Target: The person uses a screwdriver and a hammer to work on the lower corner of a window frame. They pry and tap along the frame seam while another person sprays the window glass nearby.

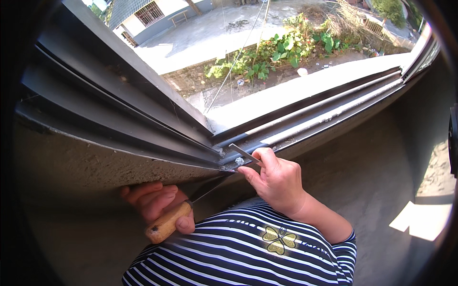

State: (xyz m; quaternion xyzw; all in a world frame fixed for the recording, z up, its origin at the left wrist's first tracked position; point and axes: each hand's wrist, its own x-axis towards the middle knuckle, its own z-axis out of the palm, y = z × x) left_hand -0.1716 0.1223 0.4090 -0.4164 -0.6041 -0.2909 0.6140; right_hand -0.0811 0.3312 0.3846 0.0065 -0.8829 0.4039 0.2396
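My left hand (159, 207) grips the wooden handle (167, 223) of a long, thin-bladed tool (211, 189), held below the sill's edge with the blade angled up toward the window corner. In my right hand (275, 183) is a narrow flat metal strip (242, 151), its free end over the grey window track (310, 114). The thumb of that hand is at the track's inner edge, near the blade's far end, which is partly hard to make out. A small pale crumpled bit (239, 161) lies in the track at the corner, with other debris around it.
The dark window frame (109, 95) runs up to the left above a rough plaster ledge (86, 152). Outside are a pale outer ledge (286, 95), wires, plants (281, 47), a concrete yard and a house (143, 19). A shaded wall (372, 157) is at the right.
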